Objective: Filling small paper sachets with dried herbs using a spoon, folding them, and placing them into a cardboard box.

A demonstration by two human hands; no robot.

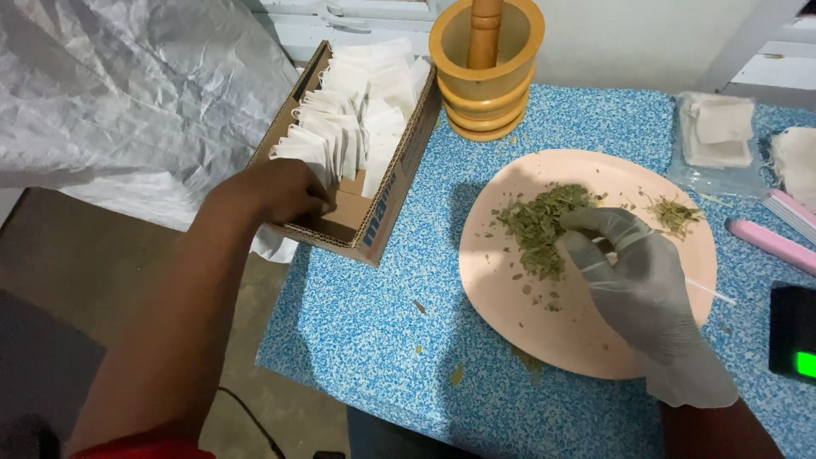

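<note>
— Nearest me is my left forearm, running up to the left hand (285, 191), which is bare. It reaches into the cardboard box (374, 223) at the table's (374, 340) left edge.

— Holding anything?

— Its fingers curl at the front of a row of white sachets (340, 140) standing in the box, touching the nearest one. Whether it truly grips one, I cannot tell; the fingertips are hidden.

— And your right?

— My right hand (633, 276) wears a pale grey glove. It rests on the pink plate (510, 314), fingers bent and pinched into the pile of dried green leaves (540, 225). A thin white stick (710, 293) pokes out past the palm toward the right; the hand seems to hold it.

— Anything else on the plate?

— A smaller heap of leaves (676, 212) lies near its far right rim, apart from the main pile.

— What's around?

— A wooden mortar (486, 72) with its pestle (485, 30) upright stands behind the plate, just beside the box. To the right lie a clear packet of sachets (718, 132), a pink bar (773, 244), and a dark device (792, 331) with a green light. Crumpled white sheeting (127, 93) fills the left.
</note>
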